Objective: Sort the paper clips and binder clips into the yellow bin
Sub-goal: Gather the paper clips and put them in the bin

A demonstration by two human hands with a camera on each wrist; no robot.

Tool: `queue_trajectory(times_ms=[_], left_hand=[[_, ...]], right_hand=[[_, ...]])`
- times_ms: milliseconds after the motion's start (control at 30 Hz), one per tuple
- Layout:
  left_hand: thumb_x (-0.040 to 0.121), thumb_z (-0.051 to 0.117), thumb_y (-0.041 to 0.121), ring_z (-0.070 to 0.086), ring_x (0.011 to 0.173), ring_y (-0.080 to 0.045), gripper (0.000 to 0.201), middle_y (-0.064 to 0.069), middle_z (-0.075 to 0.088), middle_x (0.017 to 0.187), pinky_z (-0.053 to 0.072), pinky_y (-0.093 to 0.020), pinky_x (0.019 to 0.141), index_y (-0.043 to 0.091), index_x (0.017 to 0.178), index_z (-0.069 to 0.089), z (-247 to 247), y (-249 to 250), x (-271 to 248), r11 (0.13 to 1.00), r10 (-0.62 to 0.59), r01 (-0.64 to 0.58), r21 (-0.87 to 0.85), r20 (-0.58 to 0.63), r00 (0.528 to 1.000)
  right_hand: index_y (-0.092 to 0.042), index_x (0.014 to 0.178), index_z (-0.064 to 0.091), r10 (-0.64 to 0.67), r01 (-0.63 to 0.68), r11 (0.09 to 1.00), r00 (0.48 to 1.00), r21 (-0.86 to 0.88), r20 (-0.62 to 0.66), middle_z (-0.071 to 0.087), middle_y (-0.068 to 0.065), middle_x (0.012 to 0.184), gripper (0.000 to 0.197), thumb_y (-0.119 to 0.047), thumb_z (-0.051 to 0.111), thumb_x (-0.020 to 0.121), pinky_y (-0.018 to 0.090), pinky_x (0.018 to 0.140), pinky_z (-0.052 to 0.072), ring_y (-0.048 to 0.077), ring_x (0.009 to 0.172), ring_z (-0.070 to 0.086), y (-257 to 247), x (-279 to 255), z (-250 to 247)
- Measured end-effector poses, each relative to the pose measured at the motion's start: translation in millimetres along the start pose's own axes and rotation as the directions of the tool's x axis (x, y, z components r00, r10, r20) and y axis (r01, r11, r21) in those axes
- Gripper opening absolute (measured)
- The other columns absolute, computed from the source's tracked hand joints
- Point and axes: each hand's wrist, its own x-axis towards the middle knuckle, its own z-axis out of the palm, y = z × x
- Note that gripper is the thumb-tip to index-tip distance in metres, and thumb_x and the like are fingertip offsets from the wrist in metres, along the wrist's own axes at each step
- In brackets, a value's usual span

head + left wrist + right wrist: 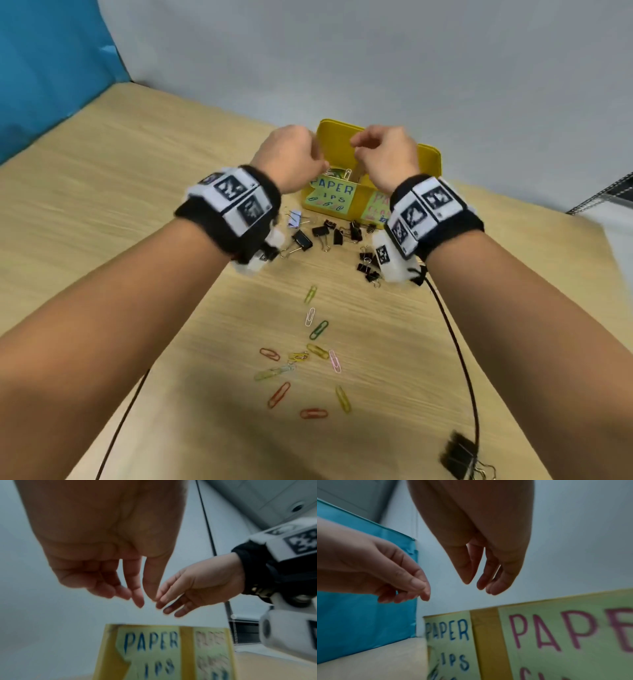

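Note:
The yellow bin (430, 161) stands at the far middle of the table, with green labels on its front; the left label (150, 641) reads PAPER. Several paper clips (346, 173) lie in its left compartment. My left hand (296, 154) and right hand (383, 150) hover side by side just above the bin's front edge. In the left wrist view the left hand (145, 601) hangs with loose fingers and holds nothing. The right hand (473, 584) is equally slack and empty. Black binder clips (329, 233) lie before the bin; coloured paper clips (308, 359) lie nearer to me.
A stack of black binder clips (459, 455) sits at the table's near right edge beside a black cable (459, 342). A blue panel (51, 68) and a grey wall stand behind the wooden table (137, 222).

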Motion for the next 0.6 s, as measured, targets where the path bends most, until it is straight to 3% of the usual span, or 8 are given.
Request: queue_trajectory(times_ms=[67, 133, 167, 233, 300, 367, 433, 600], left_hand=[[0.088, 0.059, 0.022, 0.055, 0.081, -0.013, 0.012, 0.002, 0.063, 0.091, 0.045, -0.024, 0.075, 0.014, 0.094, 0.066, 4, -11, -28, 0.998, 0.011, -0.005, -0.064, 0.094, 0.996], [0.088, 0.058, 0.018, 0.053, 0.075, -0.011, 0.016, 0.002, 0.064, 0.098, 0.043, -0.023, 0.069, 0.016, 0.101, 0.067, 15, -21, -58, 0.998, 0.06, -0.051, -0.035, 0.34, 0.939], [0.088, 0.057, 0.018, 0.053, 0.08, -0.011, 0.021, 0.003, 0.063, 0.103, 0.043, -0.023, 0.072, 0.017, 0.108, 0.066, 24, -25, -70, 0.995, 0.081, -0.1, 0.015, 0.475, 0.876], [0.089, 0.053, 0.016, 0.055, 0.095, -0.014, 0.028, 0.0, 0.059, 0.109, 0.045, -0.026, 0.084, 0.017, 0.116, 0.061, 45, -31, -86, 0.977, 0.071, -0.182, 0.111, 0.637, 0.768], [0.089, 0.049, 0.011, 0.055, 0.103, -0.024, 0.029, -0.008, 0.054, 0.11, 0.048, -0.033, 0.092, 0.015, 0.115, 0.06, 62, -33, -103, 0.967, 0.057, -0.202, 0.155, 0.641, 0.766], [0.088, 0.05, 0.009, 0.055, 0.103, -0.028, 0.029, -0.011, 0.053, 0.11, 0.048, -0.036, 0.094, 0.012, 0.115, 0.06, 71, -31, -119, 0.965, 0.085, -0.214, 0.153, 0.588, 0.804], [0.089, 0.049, 0.007, 0.056, 0.101, -0.025, 0.029, -0.01, 0.054, 0.11, 0.048, -0.032, 0.092, 0.01, 0.115, 0.061, 74, -34, -133, 0.968, 0.112, -0.219, 0.123, 0.568, 0.816], [0.088, 0.049, 0.008, 0.057, 0.092, -0.014, 0.029, -0.002, 0.065, 0.109, 0.045, -0.023, 0.082, 0.013, 0.109, 0.067, 64, -42, -161, 0.981, 0.096, -0.179, 0.074, 0.618, 0.781]], right_hand=[[-0.017, 0.1, 0.07, -0.059, 0.059, 0.998, 0.998, -0.017, 0.025, 0.065, -0.002, 0.106, 0.022, -0.006, 0.053, 0.09, 0.016, 0.077, 0.048, 0.009, 0.09, 0.057, 3, -31, -4], [-0.015, 0.1, 0.07, -0.067, 0.088, 0.991, 0.979, -0.099, 0.191, 0.066, 0.0, 0.11, 0.023, -0.005, 0.051, 0.091, 0.02, 0.08, 0.046, 0.009, 0.094, 0.056, 9, -64, -3], [-0.014, 0.101, 0.07, -0.031, 0.092, 0.982, 0.941, -0.168, 0.336, 0.067, 0.002, 0.112, 0.024, -0.005, 0.05, 0.091, 0.023, 0.082, 0.045, 0.011, 0.095, 0.057, 14, -78, 1], [-0.013, 0.109, 0.067, 0.083, 0.173, 0.92, 0.79, -0.351, 0.607, 0.067, 0.004, 0.116, 0.026, -0.01, 0.048, 0.091, 0.027, 0.086, 0.047, 0.017, 0.101, 0.06, 24, -103, 15], [-0.012, 0.114, 0.063, 0.149, 0.263, 0.853, 0.704, -0.451, 0.694, 0.067, 0.009, 0.115, 0.028, -0.015, 0.046, 0.091, 0.03, 0.083, 0.05, 0.025, 0.101, 0.062, 35, -129, 32], [-0.011, 0.112, 0.06, 0.123, 0.29, 0.838, 0.725, -0.462, 0.678, 0.065, 0.012, 0.111, 0.026, -0.013, 0.045, 0.091, 0.031, 0.077, 0.05, 0.027, 0.096, 0.062, 43, -150, 41], [-0.01, 0.114, 0.058, 0.074, 0.3, 0.852, 0.742, -0.428, 0.667, 0.062, 0.011, 0.111, 0.028, -0.006, 0.046, 0.089, 0.03, 0.081, 0.051, 0.027, 0.098, 0.061, 47, -167, 43], [-0.014, 0.113, 0.06, 0.105, 0.266, 0.887, 0.679, -0.377, 0.727, 0.061, 0.006, 0.117, 0.033, -0.003, 0.041, 0.089, 0.027, 0.08, 0.045, 0.02, 0.1, 0.057, 54, -194, 28]])
